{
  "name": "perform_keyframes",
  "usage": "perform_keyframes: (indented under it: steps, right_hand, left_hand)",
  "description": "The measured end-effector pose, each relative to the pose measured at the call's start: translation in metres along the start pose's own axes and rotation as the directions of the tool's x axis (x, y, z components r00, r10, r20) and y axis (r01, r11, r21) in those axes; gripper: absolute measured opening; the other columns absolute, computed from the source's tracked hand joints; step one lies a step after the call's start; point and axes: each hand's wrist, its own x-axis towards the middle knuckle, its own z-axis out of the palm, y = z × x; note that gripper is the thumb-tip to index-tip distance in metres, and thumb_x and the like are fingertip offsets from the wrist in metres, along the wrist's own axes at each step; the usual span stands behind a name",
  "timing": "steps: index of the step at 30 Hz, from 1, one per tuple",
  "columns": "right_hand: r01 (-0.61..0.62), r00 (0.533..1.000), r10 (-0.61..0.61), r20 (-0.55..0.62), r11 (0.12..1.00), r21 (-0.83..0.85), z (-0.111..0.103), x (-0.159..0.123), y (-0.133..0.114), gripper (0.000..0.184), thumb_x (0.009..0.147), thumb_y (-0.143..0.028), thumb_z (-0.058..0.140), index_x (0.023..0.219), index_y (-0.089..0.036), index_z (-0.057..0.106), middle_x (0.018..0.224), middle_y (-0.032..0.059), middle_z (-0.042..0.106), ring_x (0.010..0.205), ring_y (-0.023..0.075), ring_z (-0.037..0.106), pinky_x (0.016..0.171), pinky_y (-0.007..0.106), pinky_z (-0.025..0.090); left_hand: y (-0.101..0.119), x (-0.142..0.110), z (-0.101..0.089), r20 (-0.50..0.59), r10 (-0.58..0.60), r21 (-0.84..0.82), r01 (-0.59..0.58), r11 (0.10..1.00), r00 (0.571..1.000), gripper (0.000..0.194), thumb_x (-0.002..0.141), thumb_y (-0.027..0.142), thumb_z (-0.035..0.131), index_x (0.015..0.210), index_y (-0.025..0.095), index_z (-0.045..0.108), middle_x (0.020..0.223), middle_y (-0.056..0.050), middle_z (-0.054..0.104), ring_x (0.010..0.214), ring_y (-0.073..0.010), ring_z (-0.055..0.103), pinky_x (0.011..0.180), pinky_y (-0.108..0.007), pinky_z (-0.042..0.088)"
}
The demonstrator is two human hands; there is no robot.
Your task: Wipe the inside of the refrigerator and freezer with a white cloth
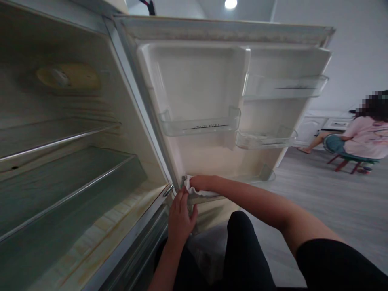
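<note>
My right hand [202, 182] is closed on a white cloth [189, 186] and presses it against the lower inner corner of the open fridge door [194, 81], near the hinge side. My left hand [181, 216] rests just below it, fingers together and laid flat against the door's bottom edge, holding nothing I can see. The door carries clear plastic shelves [200, 126], with nothing on them that I can see. My dark-clothed knee [242, 238] is under my right forearm.
The fridge interior [69, 161] at left has glass shelves and a stained floor. A person in a pink top sits on a stool [360, 141] at the right, beyond the door, on a grey wood floor [327, 202]. White cabinets stand behind.
</note>
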Motion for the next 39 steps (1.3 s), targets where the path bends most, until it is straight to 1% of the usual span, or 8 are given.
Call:
perform_keyframes:
  steps: [4, 9, 13, 18, 24, 29, 33, 39]
  right_hand:
    - [-0.002, 0.997, -0.002, 0.074, 0.998, 0.057, 0.003, -0.038, 0.026, 0.029, 0.096, -0.020, 0.060, 0.120, -0.009, 0.073, 0.120, 0.0143, 0.075, 0.103, 0.0201, 0.070, 0.091, 0.027, 0.049]
    - [-0.190, 0.981, 0.183, 0.059, 0.970, 0.150, 0.014, -0.112, 0.072, 0.041, 0.089, -0.016, 0.066, 0.129, -0.010, 0.069, 0.126, 0.0165, 0.072, 0.111, 0.0253, 0.069, 0.097, 0.034, 0.050]
    - [-0.399, 0.916, 0.391, 0.089, 0.910, 0.114, 0.021, -0.163, 0.097, 0.043, 0.087, -0.012, 0.066, 0.130, -0.010, 0.070, 0.129, 0.0185, 0.070, 0.115, 0.0287, 0.068, 0.099, 0.035, 0.049]
    - [-0.540, 0.838, 0.528, 0.138, 0.838, 0.078, 0.026, -0.198, 0.110, 0.043, 0.094, -0.028, 0.066, 0.135, -0.016, 0.069, 0.131, 0.0170, 0.070, 0.118, 0.0295, 0.067, 0.098, 0.034, 0.048]
    - [-0.639, 0.739, 0.641, 0.205, 0.764, -0.087, 0.018, -0.195, 0.101, 0.031, 0.090, -0.022, 0.064, 0.115, -0.010, 0.079, 0.118, 0.0219, 0.074, 0.107, 0.0325, 0.072, 0.090, 0.037, 0.051]
    - [-0.584, 0.721, 0.478, 0.502, 0.809, 0.068, 0.010, -0.180, 0.106, 0.025, 0.083, -0.027, 0.065, 0.096, -0.012, 0.080, 0.085, 0.0111, 0.076, 0.075, 0.0246, 0.069, 0.072, 0.034, 0.050]
    - [-0.475, 0.785, 0.245, 0.568, 0.828, 0.299, 0.007, -0.162, 0.095, 0.029, 0.078, -0.037, 0.069, 0.092, -0.014, 0.080, 0.078, 0.0047, 0.072, 0.067, 0.0190, 0.062, 0.066, 0.030, 0.046]
    - [-0.251, 0.923, 0.033, 0.383, 0.806, 0.536, 0.007, -0.091, 0.052, 0.020, 0.075, -0.029, 0.073, 0.089, -0.017, 0.080, 0.089, 0.0042, 0.075, 0.084, 0.0209, 0.065, 0.078, 0.030, 0.050]
  left_hand:
    - [-0.004, -0.001, -0.002, -0.003, -0.012, -0.028, 0.012, 1.000, 1.000, 0.054, 0.093, 0.027, 0.064, 0.143, 0.015, 0.045, 0.147, -0.021, 0.055, 0.137, -0.0336, 0.055, 0.108, -0.051, 0.051]
    - [-0.004, -0.001, -0.002, -0.005, -0.016, -0.078, 0.016, 0.997, 1.000, 0.054, 0.093, 0.026, 0.064, 0.143, 0.016, 0.045, 0.149, -0.020, 0.054, 0.140, -0.0323, 0.053, 0.111, -0.050, 0.050]
    - [-0.005, -0.001, 0.000, -0.009, -0.017, -0.071, 0.016, 0.997, 1.000, 0.056, 0.092, 0.026, 0.064, 0.144, 0.016, 0.043, 0.148, -0.020, 0.054, 0.140, -0.0324, 0.053, 0.111, -0.050, 0.050]
    - [-0.004, -0.003, 0.001, -0.008, -0.024, -0.068, 0.023, 0.997, 1.000, 0.058, 0.093, 0.027, 0.064, 0.145, 0.017, 0.041, 0.149, -0.020, 0.054, 0.140, -0.0327, 0.052, 0.111, -0.051, 0.049]
    - [-0.005, -0.004, 0.000, -0.002, -0.045, -0.087, 0.045, 0.995, 0.999, 0.055, 0.094, 0.030, 0.064, 0.144, 0.017, 0.043, 0.149, -0.020, 0.054, 0.141, -0.0321, 0.051, 0.112, -0.051, 0.049]
    - [-0.008, -0.004, 0.004, -0.062, -0.035, -0.072, 0.030, 0.997, 0.997, 0.048, 0.097, 0.034, 0.063, 0.139, 0.016, 0.048, 0.144, -0.020, 0.058, 0.136, -0.0309, 0.056, 0.107, -0.049, 0.052]
    - [-0.007, -0.002, 0.008, -0.126, -0.044, -0.045, 0.038, 0.998, 0.991, 0.044, 0.096, 0.033, 0.066, 0.133, 0.014, 0.052, 0.140, -0.021, 0.060, 0.132, -0.0314, 0.059, 0.104, -0.048, 0.054]
    - [-0.002, 0.000, 0.006, -0.127, -0.053, -0.035, 0.049, 0.998, 0.991, 0.044, 0.095, 0.034, 0.066, 0.132, 0.014, 0.052, 0.142, -0.020, 0.060, 0.132, -0.0307, 0.059, 0.104, -0.046, 0.054]
